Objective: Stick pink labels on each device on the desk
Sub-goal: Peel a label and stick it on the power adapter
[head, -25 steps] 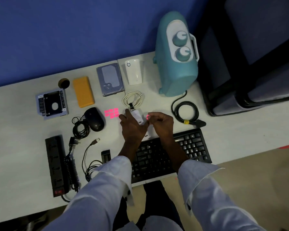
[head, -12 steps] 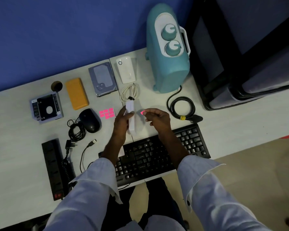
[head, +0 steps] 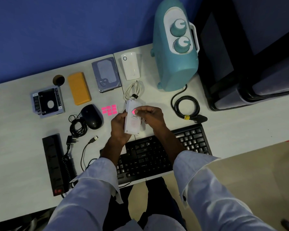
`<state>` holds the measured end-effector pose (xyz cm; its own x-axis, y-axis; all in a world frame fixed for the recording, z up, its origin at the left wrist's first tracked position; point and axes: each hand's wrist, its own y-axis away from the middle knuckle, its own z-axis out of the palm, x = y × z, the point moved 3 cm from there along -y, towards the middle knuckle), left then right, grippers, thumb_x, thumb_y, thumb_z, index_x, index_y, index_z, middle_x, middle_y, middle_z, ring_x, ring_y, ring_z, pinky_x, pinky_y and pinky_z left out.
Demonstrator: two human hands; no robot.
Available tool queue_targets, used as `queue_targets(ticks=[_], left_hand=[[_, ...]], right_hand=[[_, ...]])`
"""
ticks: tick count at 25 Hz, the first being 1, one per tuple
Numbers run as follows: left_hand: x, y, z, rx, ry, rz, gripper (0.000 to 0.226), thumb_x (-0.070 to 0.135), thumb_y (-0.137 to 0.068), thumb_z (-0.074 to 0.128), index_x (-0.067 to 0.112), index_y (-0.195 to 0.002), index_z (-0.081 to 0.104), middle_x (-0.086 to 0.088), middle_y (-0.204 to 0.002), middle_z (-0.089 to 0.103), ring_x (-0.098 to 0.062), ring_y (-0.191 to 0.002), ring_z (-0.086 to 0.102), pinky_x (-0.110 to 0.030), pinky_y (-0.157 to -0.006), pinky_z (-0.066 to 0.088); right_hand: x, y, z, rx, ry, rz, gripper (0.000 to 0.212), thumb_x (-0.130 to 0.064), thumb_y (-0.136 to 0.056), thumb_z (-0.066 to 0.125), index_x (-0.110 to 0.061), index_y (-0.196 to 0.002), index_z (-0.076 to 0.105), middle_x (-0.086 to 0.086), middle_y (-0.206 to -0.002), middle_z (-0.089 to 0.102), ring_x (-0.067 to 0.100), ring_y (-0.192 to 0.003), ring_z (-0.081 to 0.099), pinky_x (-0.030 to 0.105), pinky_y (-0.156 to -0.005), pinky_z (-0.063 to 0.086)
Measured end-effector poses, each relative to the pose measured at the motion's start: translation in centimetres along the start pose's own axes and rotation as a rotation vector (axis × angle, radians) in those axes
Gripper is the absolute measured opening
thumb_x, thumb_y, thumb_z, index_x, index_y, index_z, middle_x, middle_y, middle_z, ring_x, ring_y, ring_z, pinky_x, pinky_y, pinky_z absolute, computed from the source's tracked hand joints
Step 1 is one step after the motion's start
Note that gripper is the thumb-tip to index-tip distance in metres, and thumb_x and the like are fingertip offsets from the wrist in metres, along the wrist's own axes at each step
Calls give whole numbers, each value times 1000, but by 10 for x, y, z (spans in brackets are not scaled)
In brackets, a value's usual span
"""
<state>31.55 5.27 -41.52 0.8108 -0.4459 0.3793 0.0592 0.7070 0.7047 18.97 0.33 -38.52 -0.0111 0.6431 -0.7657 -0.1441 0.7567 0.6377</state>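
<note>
My left hand (head: pixel 119 126) holds a flat white adapter box (head: pixel 132 120) above the desk, its printed underside turned up. A coiled white cable (head: pixel 132 90) hangs from its far end. My right hand (head: pixel 150 115) pinches a small pink label (head: pixel 133 111) and presses it against the upper part of the box. A cluster of spare pink labels (head: pixel 109 110) lies on the desk just left of the box.
On the white desk (head: pixel 15 147): a black keyboard (head: pixel 157 154) under my wrists, black mouse (head: pixel 92 116), orange block (head: pixel 78 88), hard drive (head: pixel 106 75), white plug-in device (head: pixel 130 65), drive caddy (head: pixel 47 102), power strip (head: pixel 54 164), teal appliance (head: pixel 175 45) with black coiled cord (head: pixel 186 106).
My left hand turned the white box from on edge to flat side up. My right hand brought the pink label from beside the box onto its surface.
</note>
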Motion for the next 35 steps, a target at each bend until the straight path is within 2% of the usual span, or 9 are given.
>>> queue_targets(ticks=[8,13,18,22,25,28,30,32,35], left_hand=[[-3,-3,0,57,-73,24,31,17,-92,40,8,-111,64,-12,-91,65,-24,-81,59,-35,-82,45],[-6,-7,-11,89,-80,-1,46,22,-91,44,3,-132,54,-20,-114,60,-30,-95,59,-44,-101,40],[-6,-11,-16,86,-138,-10,52,23,-92,41,1,-138,47,-24,-127,53,-35,-106,53,-48,-108,33],[-6,-10,-20,87,-166,4,53,25,-91,42,0,-137,47,-24,-124,53,-36,-105,53,-47,-99,39],[-1,-6,-6,66,-169,85,52,24,-89,47,4,-137,47,-18,-115,59,-30,-100,58,-42,-91,48],[8,-11,18,154,-443,237,50,23,-91,55,18,-140,47,-5,-126,61,-23,-113,58,-36,-94,50],[9,-14,28,267,-766,413,58,19,-90,61,23,-145,42,3,-141,51,-16,-127,50,-22,-101,42],[2,-14,34,341,-1036,604,71,24,-83,69,19,-147,38,-6,-139,52,-17,-124,51,-7,-89,40],[-13,-16,32,454,-1296,727,88,47,-72,71,23,-149,34,-13,-124,52,-26,-110,54,-27,-84,49]], right_hand=[[9,-11,6,109,178,-122,14,-7,-71,85,-10,-83,78,3,-69,69,9,-61,60,26,-68,53],[12,-17,1,203,239,-27,50,-28,-56,96,-19,-83,55,-1,-86,65,14,-78,64,33,-74,56],[15,-16,-2,144,183,214,50,-34,-60,94,-13,-62,49,3,-68,66,12,-55,58,27,-47,43],[15,-13,-2,87,131,265,46,-28,-64,93,-12,-55,50,2,-61,63,10,-47,50,26,-44,36],[14,-14,-1,119,122,209,48,-40,-62,92,-12,-68,54,6,-70,61,12,-50,50,24,-44,38],[18,-13,-9,227,75,192,54,-54,-65,84,-15,-93,58,5,-89,64,15,-62,55,25,-46,43],[24,-13,-17,299,68,151,40,-49,-73,78,-19,-91,58,9,-97,69,18,-69,58,31,-57,49],[27,-13,-24,339,84,113,30,-43,-76,74,-22,-89,59,12,-104,71,21,-77,61,40,-72,53],[30,-13,-30,362,80,85,35,-43,-69,70,-19,-93,63,10,-104,71,24,-86,64,45,-80,54]])
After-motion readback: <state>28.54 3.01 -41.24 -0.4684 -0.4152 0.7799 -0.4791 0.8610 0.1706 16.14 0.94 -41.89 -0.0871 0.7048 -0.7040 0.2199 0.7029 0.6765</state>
